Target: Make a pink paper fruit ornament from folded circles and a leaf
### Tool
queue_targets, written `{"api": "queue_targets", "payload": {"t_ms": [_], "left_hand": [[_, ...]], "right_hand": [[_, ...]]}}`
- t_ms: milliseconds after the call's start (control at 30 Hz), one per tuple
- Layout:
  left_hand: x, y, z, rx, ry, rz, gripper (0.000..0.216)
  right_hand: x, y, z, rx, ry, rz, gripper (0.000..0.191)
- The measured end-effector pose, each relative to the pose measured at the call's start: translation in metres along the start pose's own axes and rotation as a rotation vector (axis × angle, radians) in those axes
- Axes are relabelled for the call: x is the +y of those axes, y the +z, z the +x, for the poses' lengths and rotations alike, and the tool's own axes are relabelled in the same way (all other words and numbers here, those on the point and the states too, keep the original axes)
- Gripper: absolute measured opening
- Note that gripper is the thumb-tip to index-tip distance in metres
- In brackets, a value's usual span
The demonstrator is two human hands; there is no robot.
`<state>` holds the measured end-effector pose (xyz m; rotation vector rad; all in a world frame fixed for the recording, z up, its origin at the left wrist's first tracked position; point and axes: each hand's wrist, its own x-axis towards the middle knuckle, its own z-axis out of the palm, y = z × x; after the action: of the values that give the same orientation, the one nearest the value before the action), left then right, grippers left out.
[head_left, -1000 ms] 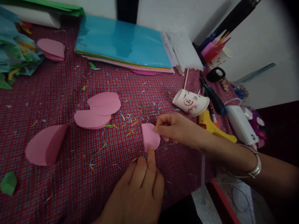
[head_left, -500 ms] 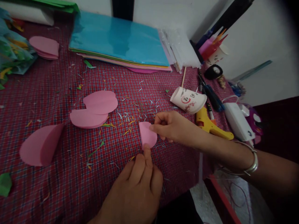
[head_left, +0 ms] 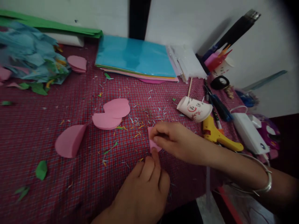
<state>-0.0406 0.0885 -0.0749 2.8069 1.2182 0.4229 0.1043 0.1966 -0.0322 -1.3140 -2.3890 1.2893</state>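
A small folded pink paper piece [head_left: 153,144] lies on the red checked tablecloth [head_left: 70,99], mostly covered by my fingers. My right hand [head_left: 173,140] comes in from the right and pinches its upper part with closed fingers. My left hand [head_left: 144,189] is below it, fingers curled, one fingertip pressing the paper's lower edge. A silver bangle [head_left: 261,186] circles my right wrist.
Pink paper half-circles [head_left: 70,141] and stacked pink discs [head_left: 112,112] lie left of my hands. Blue sheets [head_left: 135,57] lie at the back; a tipped paper cup [head_left: 195,109], yellow glue gun [head_left: 217,135], pens [head_left: 218,102] and white box [head_left: 249,132] crowd the right.
My right hand has moved left and down over the pink piece, covering most of it. The view has shifted right, showing more of the table's left side.
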Motion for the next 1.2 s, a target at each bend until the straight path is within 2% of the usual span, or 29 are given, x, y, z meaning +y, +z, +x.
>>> {"api": "queue_targets", "payload": {"t_ms": [100, 233, 300, 367, 433, 500, 533, 600, 633, 667, 733, 767, 800, 867, 967, 1033, 1100, 1200], "left_hand": [[-0.008, -0.005, 0.004, 0.062, 0.011, -0.042, 0.013], [-0.046, -0.033, 0.01, 0.261, -0.02, -0.024, 0.01], [-0.072, -0.051, 0.011, 0.288, -0.165, 0.112, 0.006], [-0.1, -0.063, 0.013, 0.351, -0.365, 0.149, 0.018], [-0.126, -0.066, 0.017, 0.28, -0.538, 0.123, 0.036], [-0.147, -0.063, 0.025, 0.166, -0.57, 0.076, 0.043], [-0.154, -0.06, 0.03, 0.107, -0.545, 0.056, 0.04], [-0.161, -0.057, 0.04, -0.002, -0.492, 0.029, 0.02], [-0.158, -0.057, 0.045, 0.025, -0.474, 0.032, 0.013], [-0.151, -0.059, 0.049, 0.104, -0.447, 0.033, 0.013], [-0.126, -0.067, 0.054, 0.396, -0.315, -0.002, 0.01], [-0.109, -0.071, 0.054, 0.491, -0.24, -0.045, 0.008], [-0.091, -0.075, 0.053, 0.497, -0.19, -0.085, 0.008], [-0.058, -0.081, 0.049, 0.45, -0.099, -0.153, 0.01], [-0.026, -0.08, 0.039, 0.377, -0.042, -0.307, 0.014], [-0.016, -0.077, 0.036, 0.313, -0.135, -0.549, 0.019], [-0.013, -0.072, 0.038, 0.247, -0.323, -0.824, 0.028], [-0.008, -0.065, 0.046, 0.066, -0.556, -1.0, 0.018]], "right_hand": [[0.004, 0.004, 0.006, -0.027, 0.012, -0.074, 0.016], [0.006, 0.006, 0.006, -0.019, 0.003, -0.077, 0.016], [0.006, 0.006, 0.004, -0.026, 0.009, -0.057, 0.017], [0.005, 0.006, 0.001, -0.028, 0.018, -0.022, 0.017], [0.004, 0.006, -0.004, -0.032, 0.014, 0.031, 0.018], [0.001, 0.005, -0.009, -0.036, -0.012, 0.095, 0.018], [-0.001, 0.005, -0.012, -0.036, -0.027, 0.13, 0.018], [-0.005, 0.002, -0.018, 0.001, -0.043, 0.204, 0.016], [-0.006, 0.001, -0.022, 0.048, -0.043, 0.248, 0.014], [-0.008, 0.0, -0.025, 0.111, -0.039, 0.305, 0.011], [-0.008, -0.002, -0.032, 0.235, -0.032, 0.466, 0.007], [-0.008, -0.003, -0.035, 0.266, -0.034, 0.564, 0.013], [-0.007, -0.004, -0.039, 0.269, -0.035, 0.658, 0.02], [-0.005, -0.004, -0.045, 0.216, -0.048, 0.786, 0.028], [0.001, -0.002, -0.055, 0.21, -0.093, 0.776, 0.006], [0.006, -0.001, -0.062, 0.267, -0.125, 0.7, 0.012], [0.01, 0.001, -0.069, 0.301, -0.134, 0.614, 0.014], [0.014, 0.001, -0.077, 0.3, -0.141, 0.528, 0.011]]}}
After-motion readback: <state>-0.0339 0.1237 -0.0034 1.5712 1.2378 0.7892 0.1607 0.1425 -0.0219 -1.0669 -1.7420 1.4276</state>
